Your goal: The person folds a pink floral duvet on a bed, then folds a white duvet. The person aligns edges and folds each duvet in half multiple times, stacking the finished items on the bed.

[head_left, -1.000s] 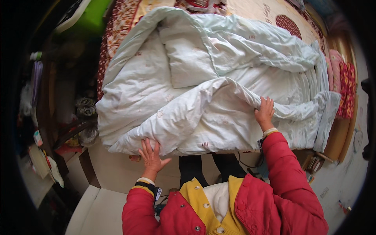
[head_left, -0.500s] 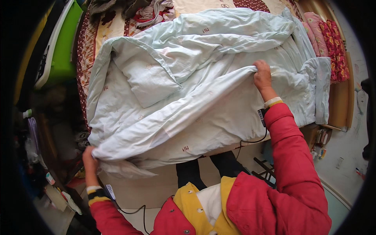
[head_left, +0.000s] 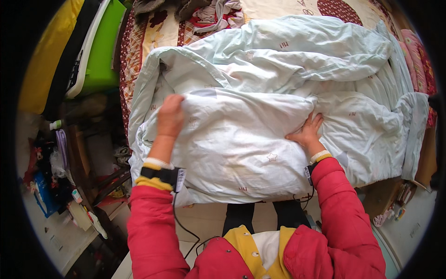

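Observation:
A pale blue-white quilt [head_left: 241, 139] with small stars and dark red marks lies loosely folded across the bed, its near side hanging at the bed's front edge. At the left of its near layer, my left hand [head_left: 170, 117] is closed on the quilt's turned-over edge; the fingertips are partly hidden. My right hand [head_left: 308, 131] rests palm down on the quilt further right, fingers spread, beside a fold. Beyond my hands, the far layers lie in rumpled ridges.
A patterned bedsheet [head_left: 274, 8] shows behind the quilt, with crumpled clothes [head_left: 217, 16] on it. Pink and red folded bedding [head_left: 413, 56] stands at the right. To the left are a green bin [head_left: 103, 51] and a cluttered shelf area [head_left: 69, 186].
My left hand has moved up and over the bed with the quilt's near edge, which now lies folded back. My right hand has let go, come nearer and spread flat on the quilt.

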Demonstrator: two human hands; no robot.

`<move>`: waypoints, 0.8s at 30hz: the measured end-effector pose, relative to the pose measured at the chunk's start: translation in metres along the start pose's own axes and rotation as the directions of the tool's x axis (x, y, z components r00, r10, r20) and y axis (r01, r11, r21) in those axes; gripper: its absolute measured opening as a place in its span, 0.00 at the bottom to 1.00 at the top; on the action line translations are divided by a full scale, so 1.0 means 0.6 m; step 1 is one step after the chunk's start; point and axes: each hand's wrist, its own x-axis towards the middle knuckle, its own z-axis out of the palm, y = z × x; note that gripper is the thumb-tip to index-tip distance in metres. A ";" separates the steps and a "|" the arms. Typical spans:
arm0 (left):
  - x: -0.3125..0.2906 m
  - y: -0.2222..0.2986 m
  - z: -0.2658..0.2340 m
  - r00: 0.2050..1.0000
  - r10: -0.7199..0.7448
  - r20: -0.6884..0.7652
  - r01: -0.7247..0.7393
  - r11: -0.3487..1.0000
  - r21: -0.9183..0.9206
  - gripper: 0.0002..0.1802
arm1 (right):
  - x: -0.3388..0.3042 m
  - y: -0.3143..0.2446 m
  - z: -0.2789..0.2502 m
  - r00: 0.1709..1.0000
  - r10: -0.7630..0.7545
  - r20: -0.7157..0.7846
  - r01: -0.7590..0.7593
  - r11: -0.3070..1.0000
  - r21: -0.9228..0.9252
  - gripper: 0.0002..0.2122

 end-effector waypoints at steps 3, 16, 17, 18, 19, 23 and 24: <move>0.077 0.080 0.059 0.986 0.169 -0.004 -0.169 0.983 -0.073 0.18 | 0.013 -0.032 -0.012 0.971 0.175 0.163 -0.141 0.969 -0.204 0.75; -0.252 0.012 -0.009 0.926 -0.324 -0.191 0.368 0.888 0.276 0.49 | 0.043 -0.075 -0.017 0.887 0.383 0.258 -0.269 0.882 -0.386 0.74; -0.317 -0.001 -0.032 0.892 -0.410 -0.192 0.452 0.794 0.407 0.58 | 0.045 -0.067 -0.010 0.895 0.360 0.264 -0.247 0.891 -0.380 0.73; -0.380 -0.008 -0.049 0.692 -0.704 -0.162 0.667 0.536 0.517 0.63 | 0.048 -0.059 -0.002 0.907 0.351 0.234 -0.235 0.881 -0.411 0.73; -0.434 -0.020 -0.064 0.474 -0.856 -0.203 0.793 0.315 0.522 0.66 | 0.052 -0.049 0.007 0.924 0.321 0.206 -0.212 0.881 -0.423 0.73; -0.573 -0.080 -0.123 -0.057 -0.993 -0.105 0.991 -0.070 0.118 0.46 | 0.059 -0.019 0.033 0.974 0.205 0.092 -0.133 0.855 -0.502 0.70; -0.590 -0.092 -0.143 0.167 -0.983 -0.075 0.968 0.149 0.202 0.38 | 0.057 -0.017 0.026 0.981 0.186 0.062 -0.124 0.833 -0.539 0.68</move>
